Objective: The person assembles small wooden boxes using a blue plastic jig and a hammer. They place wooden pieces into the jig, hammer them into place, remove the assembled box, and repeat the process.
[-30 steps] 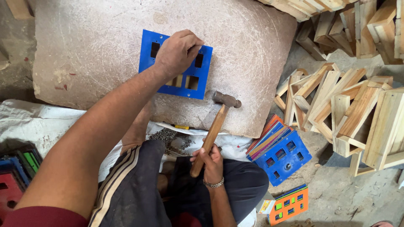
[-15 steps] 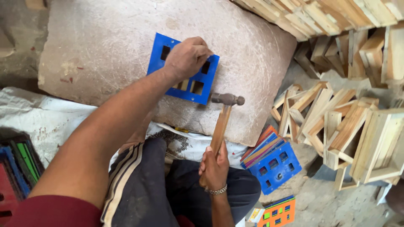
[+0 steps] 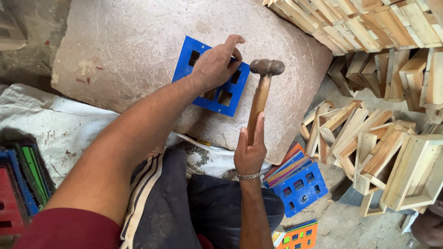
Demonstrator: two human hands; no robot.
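Two hands at work, catalogued from the blue panel [image 3: 210, 78] outward. Left hand [image 3: 217, 67]: lies fingers-down on the panel's middle, pressing it flat; whether something small is pinched under the fingertips cannot be told. Right hand [image 3: 250, 152]: wrapped around the lower wooden handle of a hammer [image 3: 260, 94], thumb laid along the shaft, metal head raised just beside the panel's right edge and close to the left fingertips.

Blue panel: flat, rectangular, pierced with square cut-outs, lying slightly skewed on a large pale stone slab [image 3: 115, 50].

Handling judgement: a short, controlled tap looks wiser than a full swing, since the head hangs so near the fingers; the panel should stay pinned flat so it cannot skid on the stone.

Surface: slab is scratched and chalky, with reddish specks left of the panel. Below the panel, a white sack cloth [image 3: 60, 124] runs under the slab's near edge.

Surroundings: right of the panel, heaps of bare wooden frames [image 3: 383, 152]; below and right, a stack of coloured panels [image 3: 297, 182] and an orange one [image 3: 300, 235] on the dusty floor; far left, more coloured pieces [image 3: 20, 184].
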